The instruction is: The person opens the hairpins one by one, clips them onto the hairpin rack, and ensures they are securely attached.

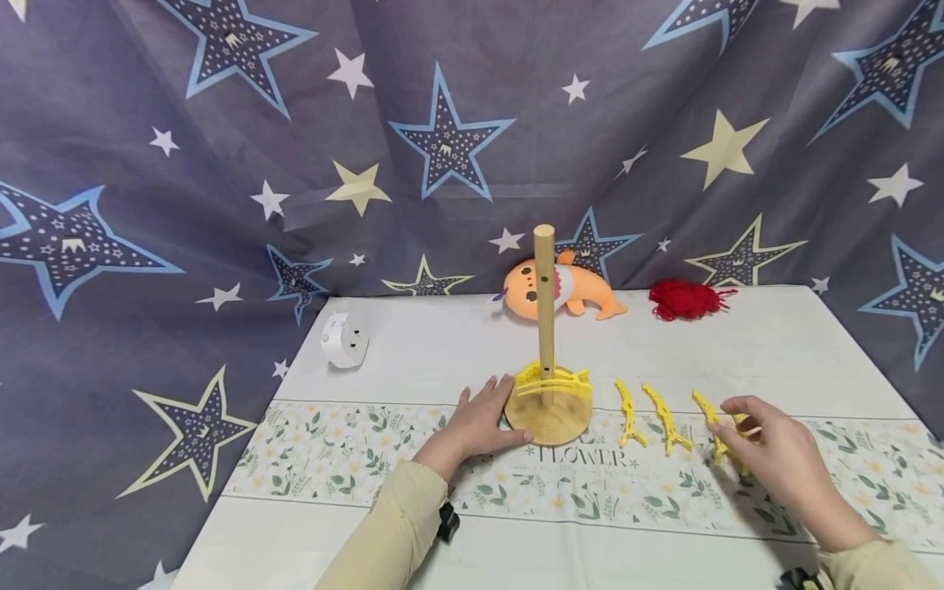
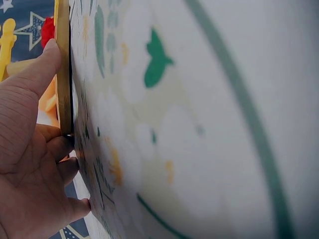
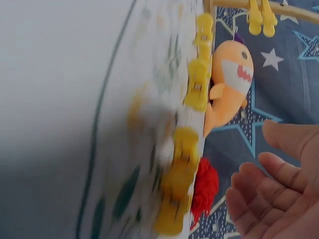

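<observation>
My left hand (image 1: 479, 418) holds the left edge of the round wooden base (image 1: 549, 428). In the left wrist view the thumb (image 2: 47, 69) lies along the base's rim, with the fingers at its far side. From the base rises an upright wooden post (image 1: 546, 303). Long yellow plastic clips (image 1: 568, 383) sit around the foot of the post. To the right, several similar clips (image 1: 666, 418) lie in a row on the table. My right hand (image 1: 782, 451) hovers over the rightmost ones, fingers loosely bent; the right wrist view shows nothing in its grasp.
An orange shark plush (image 1: 590, 287) lies behind the post. Red yarn (image 1: 686, 300) sits at the back right, and a white plug-like device (image 1: 344, 340) stands at the back left. A floral strip (image 1: 324, 451) crosses the white table covering. Behind hangs a star-patterned curtain (image 1: 472, 229).
</observation>
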Demonstrator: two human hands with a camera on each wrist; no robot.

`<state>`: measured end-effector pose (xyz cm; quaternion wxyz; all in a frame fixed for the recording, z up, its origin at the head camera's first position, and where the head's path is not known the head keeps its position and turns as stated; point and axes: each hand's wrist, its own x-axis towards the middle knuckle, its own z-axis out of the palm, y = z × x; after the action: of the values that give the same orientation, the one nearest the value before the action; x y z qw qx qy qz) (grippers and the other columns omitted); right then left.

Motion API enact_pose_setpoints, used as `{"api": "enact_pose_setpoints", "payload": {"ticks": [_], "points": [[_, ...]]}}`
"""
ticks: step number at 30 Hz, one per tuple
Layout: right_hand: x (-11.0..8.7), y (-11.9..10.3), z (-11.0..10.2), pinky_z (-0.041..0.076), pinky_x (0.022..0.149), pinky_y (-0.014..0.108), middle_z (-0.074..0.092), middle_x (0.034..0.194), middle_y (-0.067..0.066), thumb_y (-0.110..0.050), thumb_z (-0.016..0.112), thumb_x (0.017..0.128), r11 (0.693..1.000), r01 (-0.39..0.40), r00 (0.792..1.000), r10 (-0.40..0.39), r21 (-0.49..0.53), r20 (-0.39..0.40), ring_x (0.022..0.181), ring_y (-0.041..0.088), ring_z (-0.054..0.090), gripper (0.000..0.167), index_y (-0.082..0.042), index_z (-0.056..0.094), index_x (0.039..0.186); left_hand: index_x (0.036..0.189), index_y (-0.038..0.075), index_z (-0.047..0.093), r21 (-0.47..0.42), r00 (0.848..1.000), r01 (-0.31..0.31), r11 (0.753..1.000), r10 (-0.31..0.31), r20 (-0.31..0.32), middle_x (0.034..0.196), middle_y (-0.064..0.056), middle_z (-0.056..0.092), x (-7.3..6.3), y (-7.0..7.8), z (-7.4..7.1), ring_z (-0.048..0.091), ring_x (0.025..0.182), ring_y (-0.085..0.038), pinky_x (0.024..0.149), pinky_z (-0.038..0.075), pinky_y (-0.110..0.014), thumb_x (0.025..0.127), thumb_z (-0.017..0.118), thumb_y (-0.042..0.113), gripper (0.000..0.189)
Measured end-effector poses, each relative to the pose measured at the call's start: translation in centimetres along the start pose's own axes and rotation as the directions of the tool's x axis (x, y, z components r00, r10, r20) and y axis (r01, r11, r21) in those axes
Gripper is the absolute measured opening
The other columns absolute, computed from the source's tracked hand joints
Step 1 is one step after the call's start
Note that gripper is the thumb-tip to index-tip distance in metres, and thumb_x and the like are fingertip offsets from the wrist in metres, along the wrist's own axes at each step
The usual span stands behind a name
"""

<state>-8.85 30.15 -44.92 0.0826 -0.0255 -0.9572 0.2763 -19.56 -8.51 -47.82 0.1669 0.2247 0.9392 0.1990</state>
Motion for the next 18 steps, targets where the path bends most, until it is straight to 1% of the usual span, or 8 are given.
{"api": "enact_pose_setpoints", "payload": {"ticks": [2, 4, 7, 9, 11, 13, 15, 18], "points": [[-0.1, 0.7, -0.4, 0.051, 0.059, 0.045, 0.067, 0.097, 0.019, -0.033, 0.075, 0.087, 1.000, -0.002, 1.000, 0.002, -0.028, 0.008, 0.079, 0.033, 0.064, 0.044, 0.001, 0.063, 0.111, 0.158, 0.014, 0.016, 0.003, 1.000, 0.000, 1.000, 0.000, 0.000, 0.161, -0.006, 0.021, 0.0, 0.0, 0.0, 0.015, 0.148, -0.024, 0.118, 0.002, -0.053, 0.084, 0.064, 0.063, 0.101], [-0.3, 1.3, -0.6, 0.050, 0.060, 0.047, 0.066, 0.101, 0.022, -0.034, 0.078, 0.083, 0.998, -0.012, 1.000, 0.013, -0.059, 0.021, 0.083, 0.036, 0.063, 0.049, 0.003, 0.062, 0.110, 0.158, 0.014, 0.017, 0.007, 1.000, -0.001, 1.000, 0.001, -0.002, 0.161, -0.006, 0.022, 0.0, 0.0, 0.0, 0.015, 0.148, -0.024, 0.118, 0.002, -0.054, 0.084, 0.064, 0.063, 0.101], [-0.2, 2.2, -0.9, 0.049, 0.062, 0.049, 0.063, 0.102, 0.025, -0.040, 0.081, 0.077, 0.994, -0.046, 0.994, 0.055, -0.097, 0.097, 0.086, 0.039, 0.061, 0.063, 0.007, 0.058, 0.112, 0.158, 0.013, 0.017, 0.013, 1.000, 0.000, 1.000, 0.000, 0.000, 0.161, -0.006, 0.022, 0.0, 0.0, 0.0, 0.015, 0.148, -0.024, 0.118, 0.003, -0.054, 0.084, 0.064, 0.063, 0.101], [-0.1, 2.7, -1.1, 0.049, 0.063, 0.049, 0.062, 0.100, 0.025, -0.048, 0.082, 0.073, 0.990, -0.074, 0.984, 0.093, -0.122, 0.154, 0.086, 0.039, 0.060, 0.075, 0.010, 0.056, 0.114, 0.158, 0.013, 0.017, 0.011, 1.000, 0.000, 1.000, 0.000, 0.002, 0.160, -0.006, 0.022, 0.0, 0.0, 0.0, 0.015, 0.148, -0.025, 0.118, 0.003, -0.055, 0.084, 0.065, 0.062, 0.101], [0.1, 3.2, -1.2, 0.049, 0.064, 0.049, 0.061, 0.097, 0.025, -0.057, 0.081, 0.070, 0.984, -0.099, 0.968, 0.129, -0.148, 0.213, 0.083, 0.036, 0.059, 0.087, 0.013, 0.053, 0.115, 0.158, 0.013, 0.017, 0.013, 1.000, 0.002, 1.000, -0.002, 0.003, 0.161, -0.006, 0.022, 0.0, 0.0, 0.0, 0.015, 0.148, -0.024, 0.118, 0.003, -0.055, 0.084, 0.065, 0.062, 0.101], [0.1, 3.6, -1.2, 0.048, 0.063, 0.047, 0.059, 0.092, 0.022, -0.064, 0.079, 0.067, 0.978, -0.124, 0.950, 0.167, -0.168, 0.265, 0.079, 0.032, 0.057, 0.095, 0.015, 0.051, 0.113, 0.158, 0.013, 0.017, 0.013, 1.000, 0.002, 1.000, -0.002, 0.002, 0.161, -0.006, 0.022, 0.0, -0.1, 0.0, 0.015, 0.148, -0.024, 0.118, 0.003, -0.055, 0.084, 0.065, 0.062, 0.101], [0.1, 3.8, -1.1, 0.046, 0.061, 0.044, 0.056, 0.087, 0.017, -0.068, 0.078, 0.064, 0.972, -0.144, 0.933, 0.197, -0.188, 0.302, 0.075, 0.028, 0.052, 0.097, 0.014, 0.051, 0.108, 0.158, 0.014, 0.016, 0.015, 1.000, 0.005, 1.000, -0.005, 0.004, 0.161, -0.005, 0.021, 0.0, -0.1, 0.1, 0.015, 0.148, -0.024, 0.118, 0.003, -0.054, 0.084, 0.065, 0.063, 0.101], [0.0, 4.1, -1.0, 0.041, 0.057, 0.038, 0.051, 0.081, 0.011, -0.069, 0.078, 0.062, 0.968, -0.151, 0.920, 0.212, -0.202, 0.329, 0.071, 0.024, 0.046, 0.091, 0.009, 0.051, 0.101, 0.158, 0.015, 0.015, 0.012, 1.000, 0.008, 1.000, -0.008, 0.005, 0.161, -0.005, 0.020, 0.0, -0.1, 0.1, 0.013, 0.148, -0.023, 0.118, 0.001, -0.053, 0.084, 0.064, 0.063, 0.101]]}}
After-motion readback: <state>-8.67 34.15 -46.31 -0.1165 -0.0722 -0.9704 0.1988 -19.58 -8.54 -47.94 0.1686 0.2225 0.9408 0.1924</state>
